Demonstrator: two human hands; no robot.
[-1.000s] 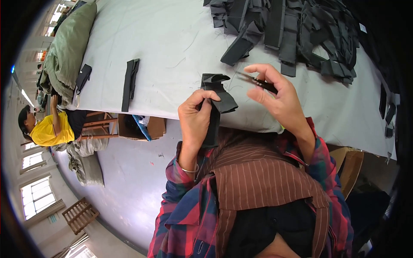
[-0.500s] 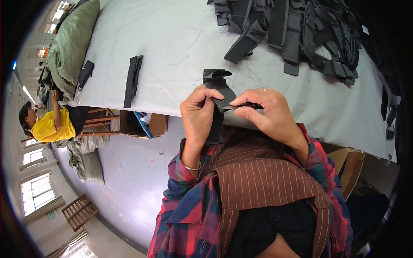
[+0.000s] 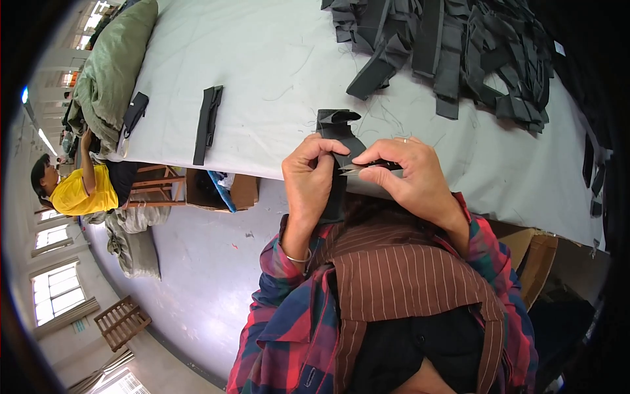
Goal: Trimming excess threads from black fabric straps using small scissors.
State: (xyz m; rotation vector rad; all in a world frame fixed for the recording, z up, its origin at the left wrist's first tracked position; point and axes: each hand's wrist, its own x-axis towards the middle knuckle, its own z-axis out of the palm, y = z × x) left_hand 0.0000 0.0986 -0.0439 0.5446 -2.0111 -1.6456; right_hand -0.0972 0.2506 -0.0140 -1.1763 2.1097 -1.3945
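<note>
Two hands on one piece: my left hand [image 3: 314,178] pinches the dark fabric strip [image 3: 338,141] at the near table edge, fingers closed on it. My right hand [image 3: 408,172] is closed around small snips [image 3: 367,167], blade tips touching the strip just beside my left thumb.

Count: 1 strip in hand, folded at its top end. 1 flat black strip [image 3: 207,125] lying alone to the left. 1 small black piece [image 3: 134,113] against the green bundle [image 3: 108,72] at the far left end. 1 big heap of grey-black webbing strips [image 3: 453,46] at the far right, too tangled to count.

The table [image 3: 262,65] has a pale cloth cover with loose threads on it, and wide bare room between the heap and the lone strip. Cardboard box [image 3: 230,190] under the near edge. One person in yellow [image 3: 72,190] sits well off to the left.
</note>
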